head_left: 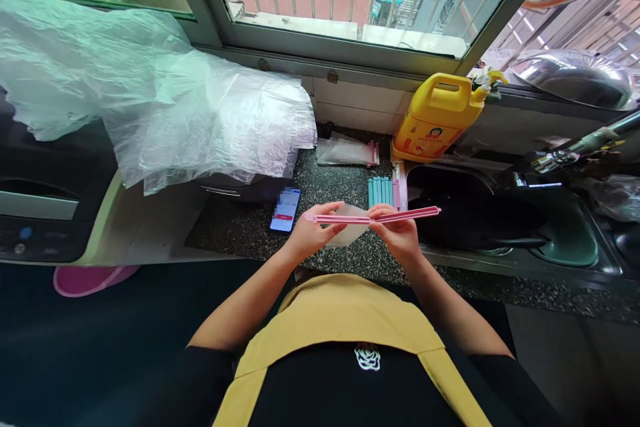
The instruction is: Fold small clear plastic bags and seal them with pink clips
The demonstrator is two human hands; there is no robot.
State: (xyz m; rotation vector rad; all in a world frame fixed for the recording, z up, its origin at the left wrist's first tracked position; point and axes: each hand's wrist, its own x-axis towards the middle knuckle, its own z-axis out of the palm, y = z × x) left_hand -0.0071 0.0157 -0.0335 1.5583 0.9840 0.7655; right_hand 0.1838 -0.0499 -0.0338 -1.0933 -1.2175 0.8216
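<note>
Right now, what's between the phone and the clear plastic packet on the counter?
Only bare speckled countertop between phone and packet, head view.

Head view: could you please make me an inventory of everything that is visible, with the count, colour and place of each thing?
Long strip: one, pink, across both hands
Translucent piece: one, whitish, behind strip
Short strips: several, teal, on counter; pink beside them
Small bag: one, clear, on counter
Phone: one, lit screen, counter's left
Plastic sheeting: count unclear, clear, left
Appliance: one, black, far left
Basin: one, pink, lower left
Jug: one, yellow, beside sink
Sink: one, dark, right
Pan: one, black, over sink
Faucet: one, silver, right
Window frame: grey, top
Apron: one, yellow, on person
Hands: two, bare, centre: left, right
</note>
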